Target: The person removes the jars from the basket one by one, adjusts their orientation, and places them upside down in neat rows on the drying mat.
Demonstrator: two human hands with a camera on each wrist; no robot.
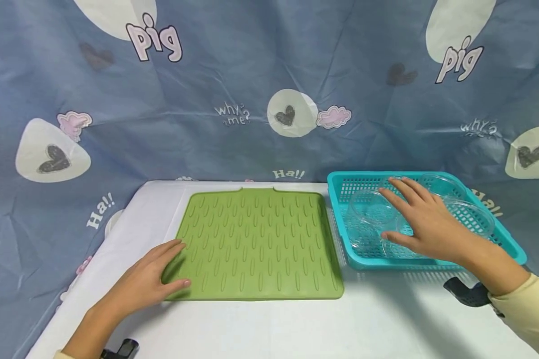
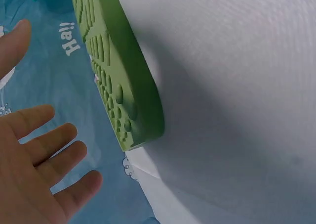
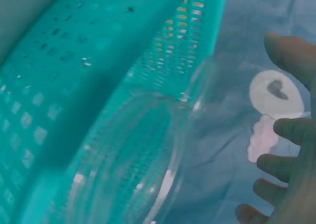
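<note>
My left hand (image 1: 145, 276) is beside the near left corner of a green ridged mat (image 1: 256, 244), thumb and fingers apart and nothing held. In the left wrist view its fingers are spread, away from the mat's raised edge (image 2: 143, 105). On the right, a teal perforated basket (image 1: 413, 264) contains several clear round containers (image 1: 372, 208). My right hand (image 1: 435, 229) hovers over them with spread fingers and an empty palm, hiding part of the containers. The right wrist view has those fingers apart from the clear rims (image 3: 165, 184).
Both the mat and the basket stand on a white table (image 1: 296, 329). Behind them hangs a blue printed cloth (image 1: 251, 144), close to the table's far edge. The basket's raised rim is a little to the right of the mat.
</note>
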